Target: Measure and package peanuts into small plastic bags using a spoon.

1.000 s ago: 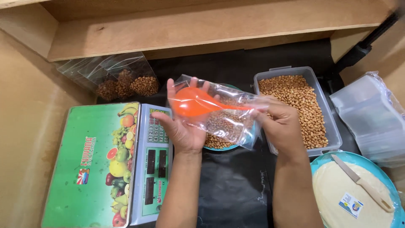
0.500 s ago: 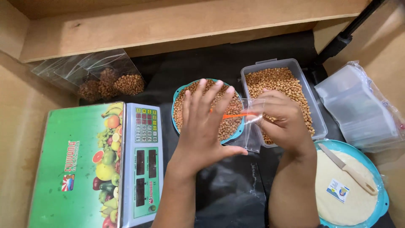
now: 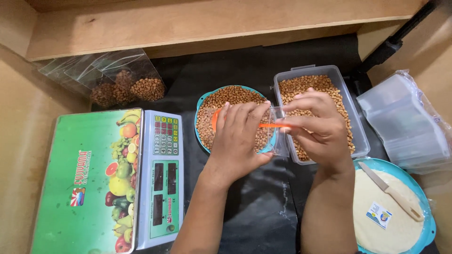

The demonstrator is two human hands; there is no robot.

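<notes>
Left hand (image 3: 240,136) at centre of frame, back up, fingers together and bent forward over a small clear plastic bag (image 3: 278,136), pressing or gripping its near side; the exact grasp is hidden under the hand. Right hand (image 3: 318,129) just right of it, thumb and forefinger pinched on the thin handle of an orange spoon (image 3: 263,125), other fingers loosely curled. The spoon lies level, handle pointing right; its bowl shows at the left hand's fingertips, over a round blue-rimmed bowl (image 3: 203,101) heaped with brown peanuts. The bag sits between the two hands, at the gap between the bowl and a clear rectangular tub (image 3: 351,117) of peanuts right of centre. Left half of frame: a weighing scale (image 3: 106,181) with a green fruit-print platform and a keypad panel. Upper left: several filled clear bags of peanuts (image 3: 129,87) against the wooden wall. Right edge: a stack of empty clear bags (image 3: 407,124). Lower right: a blue plate (image 3: 431,221) carrying a pale round disc and a knife (image 3: 393,190) with a cream handle. All on a black mat (image 3: 263,207)
</notes>
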